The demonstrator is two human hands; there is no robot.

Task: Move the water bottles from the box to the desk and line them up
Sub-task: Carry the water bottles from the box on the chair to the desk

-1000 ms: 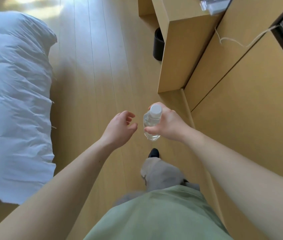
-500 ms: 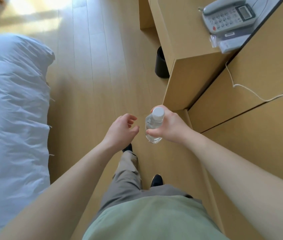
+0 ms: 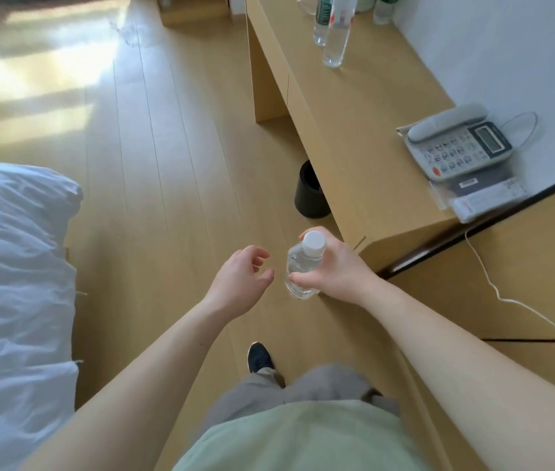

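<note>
The right hand wraps its fingers around a bottle, carried upright just before the near corner of the desk; the left hand is empty, fingers loosely curled. Setting it down carelessly could knock over the bottles at the desk's far end, or bump the phone between.

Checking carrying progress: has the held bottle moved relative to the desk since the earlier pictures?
Yes. The bottle in the right hand has come forward, nearer the desk corner.

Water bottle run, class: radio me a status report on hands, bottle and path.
Right hand grips capped water bottle, upright. Left hand open, holding nothing. Bottles standing on desk. Black bin under desk edge.
</note>
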